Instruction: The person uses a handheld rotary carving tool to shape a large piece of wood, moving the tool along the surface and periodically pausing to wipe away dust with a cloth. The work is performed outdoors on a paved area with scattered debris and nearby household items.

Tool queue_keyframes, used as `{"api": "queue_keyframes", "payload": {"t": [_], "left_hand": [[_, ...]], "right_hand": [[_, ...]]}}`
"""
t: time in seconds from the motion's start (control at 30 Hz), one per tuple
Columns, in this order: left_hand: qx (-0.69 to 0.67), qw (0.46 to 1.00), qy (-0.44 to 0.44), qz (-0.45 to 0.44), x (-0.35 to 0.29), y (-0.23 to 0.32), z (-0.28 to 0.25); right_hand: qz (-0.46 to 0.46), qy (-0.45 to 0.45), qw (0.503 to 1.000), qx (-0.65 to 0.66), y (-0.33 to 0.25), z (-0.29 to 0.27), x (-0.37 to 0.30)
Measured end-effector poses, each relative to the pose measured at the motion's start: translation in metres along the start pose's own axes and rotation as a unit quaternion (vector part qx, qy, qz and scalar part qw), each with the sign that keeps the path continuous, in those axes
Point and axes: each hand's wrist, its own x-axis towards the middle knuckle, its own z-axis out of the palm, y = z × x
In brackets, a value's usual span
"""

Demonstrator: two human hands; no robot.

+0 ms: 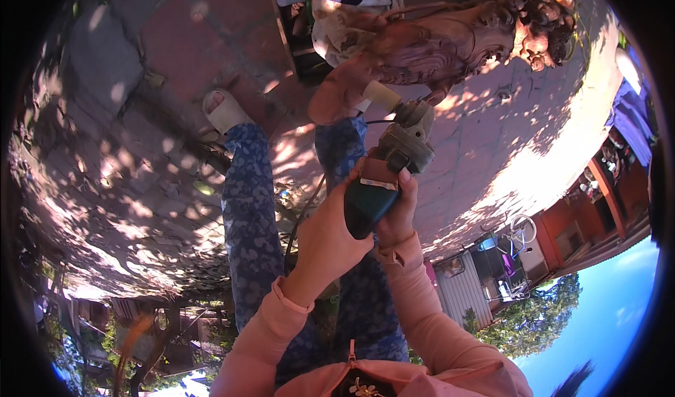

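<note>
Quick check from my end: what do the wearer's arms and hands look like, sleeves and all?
The left hand and right hand show no gloves. Both arms wear long, plain peach-pink sleeves: the left sleeve and right sleeve are loose and creased, ending in cuffs near the wrists. No markings or cables show on the sleeves.

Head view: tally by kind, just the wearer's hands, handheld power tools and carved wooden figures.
Hands: 2 (left hand and right hand, both on the tool)
Power tool: 1
Carved wooden figure: 1
Total: 4
</note>
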Motion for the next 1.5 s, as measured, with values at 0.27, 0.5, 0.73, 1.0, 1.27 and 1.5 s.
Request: {"api": "queue_keyframes", "payload": {"t": [0.27,0.5,0.73,1.0,1.27,1.5], "left_hand": [[-0.03,0.998,0.006,0.057,0.019,0.009,0.003],[-0.033,0.995,-0.004,0.09,0.031,0.007,-0.001],[-0.009,1.0,0.008,0.002,0.0,0.001,-0.005],[-0.023,0.999,0.04,-0.013,-0.024,0.002,0.004],[-0.046,0.998,-0.026,0.027,0.02,0.017,-0.006],[-0.077,0.997,-0.005,-0.009,-0.01,0.011,0.001]], "right_hand": [[-0.053,0.039,0.997,-0.046,-0.022,0.008,0.006],[-0.077,0.023,0.995,-0.063,-0.03,0.009,0.012],[0.012,0.006,1.0,-0.001,0.0,0.005,0.0],[0.062,0.036,0.997,0.009,0.003,0.004,-0.017],[-0.028,0.061,0.994,-0.089,-0.033,0.019,0.011],[0.02,0.053,0.989,-0.136,-0.026,0.017,-0.012]]}}
